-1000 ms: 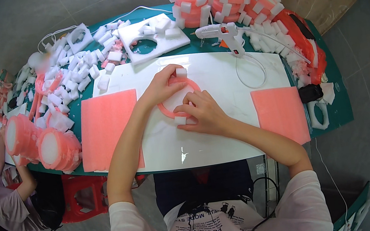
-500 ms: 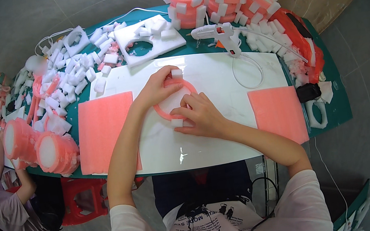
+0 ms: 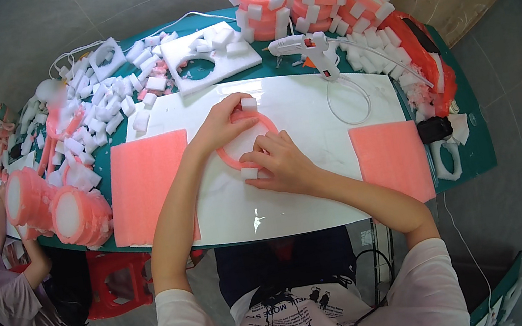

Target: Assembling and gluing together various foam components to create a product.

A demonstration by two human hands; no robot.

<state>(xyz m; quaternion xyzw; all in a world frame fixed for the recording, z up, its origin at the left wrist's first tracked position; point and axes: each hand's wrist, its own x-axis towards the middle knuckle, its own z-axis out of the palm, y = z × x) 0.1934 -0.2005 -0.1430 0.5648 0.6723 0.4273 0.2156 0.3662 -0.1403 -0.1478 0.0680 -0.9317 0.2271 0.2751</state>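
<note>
A round pink foam ring (image 3: pixel 228 159) with a white middle lies on the white board, between my two hands. My left hand (image 3: pixel 225 124) is closed on its far left side, the thumb lying over the rim and the fingers reaching round the far edge. Beside those fingertips, a small white foam block (image 3: pixel 249 104) sits at the far rim. My right hand (image 3: pixel 285 164) is closed at the near right of the ring, its fingers pinching a second white foam block (image 3: pixel 249 173) against the near rim. Some right fingertips are partly hidden.
Pink foam sheets (image 3: pixel 151 190) flank the board. Behind it lie a white glue gun (image 3: pixel 304 47) with its cord, a white foam sheet with a round hole (image 3: pixel 235 64) and many white foam blocks (image 3: pixel 106 109). Pink foam cylinders (image 3: pixel 78 216) stand left; a person (image 3: pixel 14 284) sits beyond.
</note>
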